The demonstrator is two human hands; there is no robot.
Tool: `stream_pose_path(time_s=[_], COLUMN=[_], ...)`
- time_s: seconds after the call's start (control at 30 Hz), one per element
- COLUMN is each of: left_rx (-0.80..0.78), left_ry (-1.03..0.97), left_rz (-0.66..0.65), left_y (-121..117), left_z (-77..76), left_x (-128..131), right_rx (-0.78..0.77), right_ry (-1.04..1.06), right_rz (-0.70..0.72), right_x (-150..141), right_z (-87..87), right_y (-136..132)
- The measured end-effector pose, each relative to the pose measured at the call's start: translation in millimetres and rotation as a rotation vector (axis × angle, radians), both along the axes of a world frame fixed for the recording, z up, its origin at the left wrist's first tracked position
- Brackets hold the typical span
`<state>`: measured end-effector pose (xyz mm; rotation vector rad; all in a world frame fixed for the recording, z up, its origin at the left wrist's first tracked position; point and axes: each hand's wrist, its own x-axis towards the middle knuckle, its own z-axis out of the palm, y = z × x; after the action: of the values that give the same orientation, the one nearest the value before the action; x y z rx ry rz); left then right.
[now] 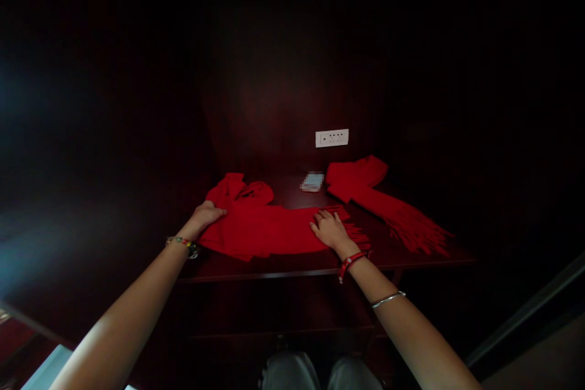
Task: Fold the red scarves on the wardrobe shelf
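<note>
A red fringed scarf (269, 228) lies spread along the dark wooden desk, its left part bunched into loose folds. My left hand (208, 217) grips this bunched end, thumb on top and the other fingers hidden by the cloth. At the fringed end, my right hand (331, 231) rests palm down on the fabric with its fingers stretched out. Farther right is another length of red fringed cloth (384, 204), folded at the back, its fringe pointing towards the front right. No link between the two red pieces shows.
Behind the scarf, a small pale blurred item (312, 182) lies on the desk (292, 272). A white socket panel (332, 138) is fixed to the dark back wall. Below the desk's front edge, my knees (292, 372) show. Dark panels rise at both sides.
</note>
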<state>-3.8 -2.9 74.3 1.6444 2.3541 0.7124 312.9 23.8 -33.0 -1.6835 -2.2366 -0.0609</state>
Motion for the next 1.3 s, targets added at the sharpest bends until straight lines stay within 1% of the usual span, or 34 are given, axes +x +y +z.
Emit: stream_pose_path(time_s=[0.07, 0.13, 0.2, 0.27, 0.33, 0.4, 0.47, 0.53, 0.57, 0.63, 0.73, 0.77, 0.83, 0.9, 0.97, 1.03, 1.1, 1.13, 1.2, 1.3], left_rx=[-0.067, -0.12, -0.104, -0.039, 0.025, 0.053, 0.015, -0.037, -0.051, -0.03, 0.076, 0.118, 0.141, 0.049, -0.08, -0.141, -0.108, -0.089, -0.066, -0.06], left_ry=[0.177, 0.353, 0.483, 0.581, 0.664, 0.691, 0.663, 0.623, 0.606, 0.565, 0.45, 0.418, 0.384, 0.292, 0.114, -0.066, -0.164, -0.165, -0.104, 0.003], left_rz=[0.0, -0.031, -0.032, -0.054, -0.102, -0.138, -0.203, -0.27, -0.297, -0.361, -0.494, -0.507, -0.414, -0.267, -0.182, -0.19, -0.251, -0.273, -0.281, -0.227], left_y=[4, 4, 0, -6, -10, -11, -10, -9, -8, -6, -1, 1, 3, 2, 1, 1, 3, 5, 10, 16], left_z=[11.9, 23.8, 32.6, 34.9, 29.1, 16.6, 1.9, -9.2, -12.0, -12.1, -5.4, -4.0, -4.9, -11.0, -19.7, -27.6, -32.4, -33.5, -33.5, -28.2], left_x=[13, 33, 59, 88, 119, 148, 171, 185, 186, 178, 142, 127, 99, 77, 64, 58, 59, 60, 62, 60], right_rx=[0.003, 0.002, -0.001, -0.004, -0.008, -0.006, 0.0, 0.013, 0.021, 0.033, 0.029, 0.026, 0.023, 0.022, 0.021, 0.018, 0.014, 0.011, 0.009, 0.021], right_ry=[0.007, 0.013, 0.012, 0.006, -0.004, -0.012, -0.012, -0.006, -0.001, 0.007, 0.018, 0.02, 0.023, 0.021, 0.02, 0.019, 0.017, 0.014, 0.01, 0.005], right_rz=[-0.002, -0.004, -0.01, -0.016, -0.017, -0.021, -0.032, -0.04, -0.042, -0.039, -0.034, -0.033, -0.032, -0.029, -0.025, -0.027, -0.028, -0.029, -0.032, -0.038], right_x=[0, 0, 0, 0, 0, 0, 0, -1, -1, -1, -2, -2, -2, -2, -2, -1, -1, -1, -1, -1], right_z=[0.2, 0.3, 0.9, 1.9, 3.2, 4.4, 5.2, 5.6, 5.7, 5.8, 5.9, 5.9, 5.9, 6.0, 6.1, 6.4, 6.5, 6.5, 6.3, 5.4], right_y=[0, 0, -1, -2, -3, -4, -4, -5, -5, -5, -5, -5, -4, -4, -5, -5, -5, -5, -5, -4])
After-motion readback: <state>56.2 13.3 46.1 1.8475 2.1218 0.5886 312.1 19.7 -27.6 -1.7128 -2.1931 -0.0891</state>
